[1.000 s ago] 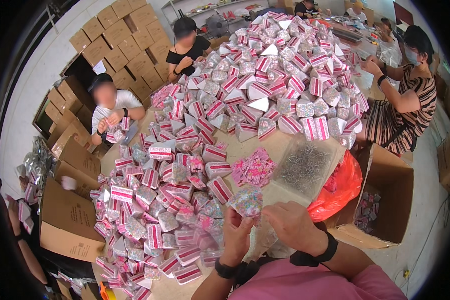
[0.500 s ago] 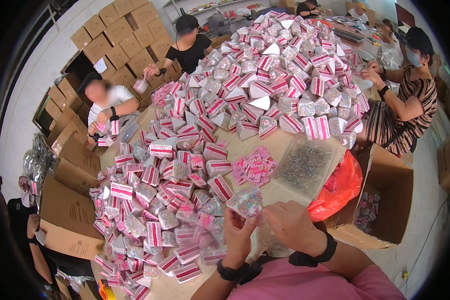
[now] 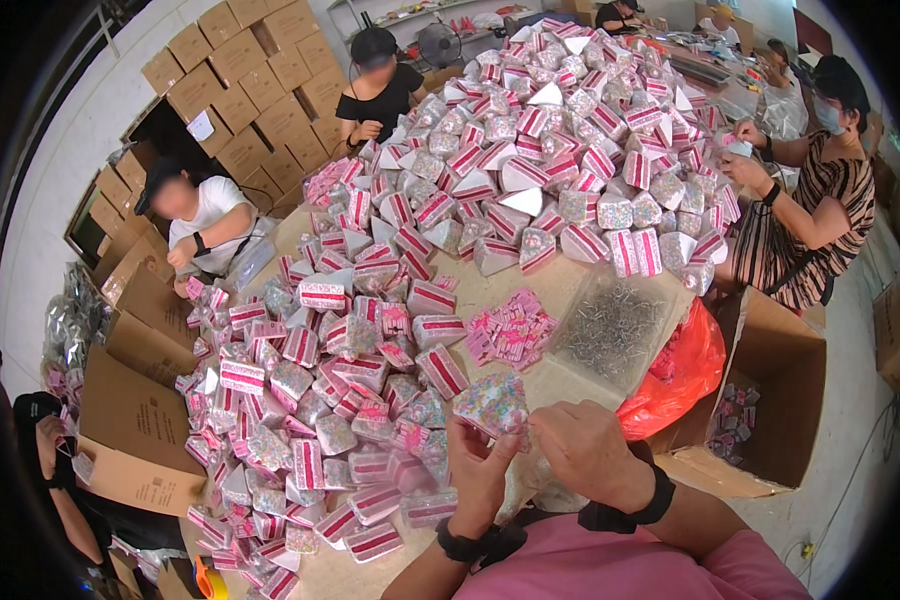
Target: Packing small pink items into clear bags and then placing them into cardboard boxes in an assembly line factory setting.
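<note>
A wedge-shaped toy cake slice [image 3: 490, 402] with a multicoloured speckled face is in my left hand [image 3: 476, 470], its fingers and thumb closed round the lower part. My right hand [image 3: 582, 452] is at the slice's right corner, the fingers curled in a pinch; whatever is between them is hidden. Just beyond my hands lies a heap of small pink printed cards [image 3: 511, 328]. To the right of the cards, a shallow clear tray [image 3: 570, 366] contains many small thin metal pieces. Many pink-and-white striped cake slices [image 3: 442, 372] are piled to the left of my hands.
A much larger mound of slices [image 3: 560, 150] covers the table's far part. Right of the tray are an orange-red plastic bag [image 3: 692, 372] and an open cardboard box [image 3: 785, 400] with small pieces inside. Cardboard boxes [image 3: 140, 425] stand at left. Several people sit around the table.
My hands and the held slice stay almost still. At the far left, two people have lowered their hands and shifted; the person at right now holds up something pale.
</note>
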`<state>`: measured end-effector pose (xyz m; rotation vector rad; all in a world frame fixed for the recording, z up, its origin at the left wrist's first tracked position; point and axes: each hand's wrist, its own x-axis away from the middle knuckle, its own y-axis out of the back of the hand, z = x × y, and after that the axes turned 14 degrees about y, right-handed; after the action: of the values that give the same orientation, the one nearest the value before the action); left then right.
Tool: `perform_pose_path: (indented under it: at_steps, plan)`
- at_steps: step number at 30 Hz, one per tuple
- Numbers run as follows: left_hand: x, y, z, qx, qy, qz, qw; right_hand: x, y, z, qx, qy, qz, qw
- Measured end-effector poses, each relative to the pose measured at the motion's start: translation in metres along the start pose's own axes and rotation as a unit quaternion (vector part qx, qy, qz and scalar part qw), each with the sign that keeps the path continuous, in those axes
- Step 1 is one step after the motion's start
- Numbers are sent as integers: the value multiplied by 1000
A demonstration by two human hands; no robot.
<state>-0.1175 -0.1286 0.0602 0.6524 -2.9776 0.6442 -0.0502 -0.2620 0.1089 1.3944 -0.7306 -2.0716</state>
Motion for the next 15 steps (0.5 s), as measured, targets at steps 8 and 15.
perform_pose_path:
  at_steps: [8,15]
  plan:
    - [1,0,4,-10,20,-20,1000,4,-1,-1,5,4,2,1000]
    - [1,2,7,-13,22,-21,999,2,-5,-3,34,12,-27,999]
